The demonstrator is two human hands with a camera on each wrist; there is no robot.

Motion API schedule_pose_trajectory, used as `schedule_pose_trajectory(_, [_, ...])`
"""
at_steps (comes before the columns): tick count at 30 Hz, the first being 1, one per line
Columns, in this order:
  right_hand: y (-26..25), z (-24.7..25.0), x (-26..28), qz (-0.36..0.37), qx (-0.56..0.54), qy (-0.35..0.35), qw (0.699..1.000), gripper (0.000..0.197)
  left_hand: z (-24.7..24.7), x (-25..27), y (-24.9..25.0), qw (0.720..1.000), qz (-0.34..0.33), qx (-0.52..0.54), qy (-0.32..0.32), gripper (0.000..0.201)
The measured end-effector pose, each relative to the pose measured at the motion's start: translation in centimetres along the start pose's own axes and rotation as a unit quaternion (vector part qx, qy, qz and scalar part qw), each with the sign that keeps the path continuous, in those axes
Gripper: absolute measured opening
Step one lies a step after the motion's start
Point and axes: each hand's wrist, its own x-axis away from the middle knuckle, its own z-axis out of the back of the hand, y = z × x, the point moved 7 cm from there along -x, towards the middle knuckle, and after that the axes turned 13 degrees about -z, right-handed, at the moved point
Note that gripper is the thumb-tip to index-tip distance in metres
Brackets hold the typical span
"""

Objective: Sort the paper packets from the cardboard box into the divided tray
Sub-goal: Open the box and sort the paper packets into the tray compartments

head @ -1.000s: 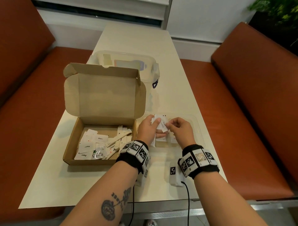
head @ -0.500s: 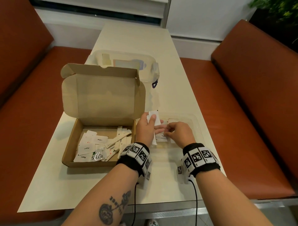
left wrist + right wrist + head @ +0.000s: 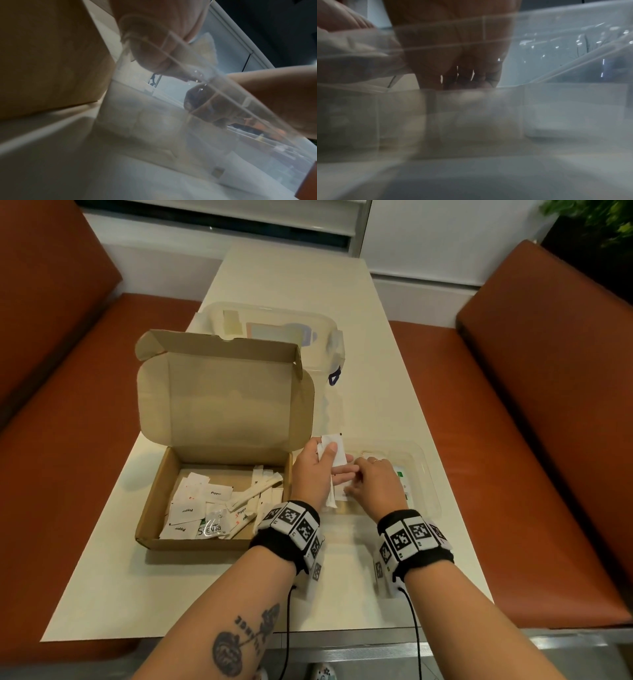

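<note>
Many paper packets (image 3: 205,508) lie loose in the open cardboard box (image 3: 150,501) at the left of the table (image 3: 394,405), so the sorting looks far from done. Just right of the box, the left hand (image 3: 315,474) holds a small white sheaf of packets (image 3: 334,451) upright, thumb clamped across them against the fingers. Beside it the right hand (image 3: 373,487) reaches down into the clear divided tray (image 3: 428,474), fingers curled; whether they pinch a packet cannot be told, since both wrist views are blurred by the tray wall. A few packets already sit in the tray's right compartments. The likely slip is a packet landing in the wrong compartment or fanning out of the left hand's sheaf, because the thin papers slide easily and the clear dividers are hard to see.
</note>
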Motion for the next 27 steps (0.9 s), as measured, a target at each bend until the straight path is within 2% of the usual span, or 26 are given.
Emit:
schedule_pose_trajectory(4, [0.3,-0.1,-0.1,-0.014,-0.019,-0.008,1.000,0.017,0.2,0.0,-0.2,0.999,-0.006,-0.033,-0.008,0.009])
schedule_pose_trajectory(7, [0.7,0.9,0.0,-0.036,-0.104,0.013,0.994,0.019,0.4,-0.2,-0.3,0.995,-0.017,-0.100,-0.021,0.015])
schedule_pose_trajectory(9, [1.3,1.9,0.2,-0.073,-0.201,0.028,0.977,0.019,0.6,-0.4,-0.5,0.991,-0.020,-0.130,-0.024,0.023])
schedule_pose_trajectory(13, [1.4,3.3,0.4,-0.107,-0.360,-0.002,0.927,0.020,0.5,-0.5,-0.4,0.990,-0.010,-0.137,-0.025,0.031])
schedule_pose_trajectory(15, [1.1,3.7,0.4,-0.100,-0.384,-0.011,0.918,0.010,0.5,-0.4,-0.2,0.991,-0.002,-0.129,-0.018,0.032])
schedule_pose_trajectory(20, [0.7,3.8,0.6,-0.113,-0.418,-0.023,0.901,0.015,0.3,-0.2,0.1,0.993,0.022,-0.111,-0.028,0.030])
schedule_pose_trajectory(23, [0.6,3.6,0.7,-0.120,-0.440,-0.032,0.889,0.010,0.2,-0.1,0.2,0.994,0.026,-0.104,-0.032,0.010])
schedule_pose_trajectory(27, [1.5,3.9,0.9,-0.147,-0.477,-0.005,0.867,0.003,0.4,0.0,0.2,0.991,0.032,-0.124,-0.036,0.017])
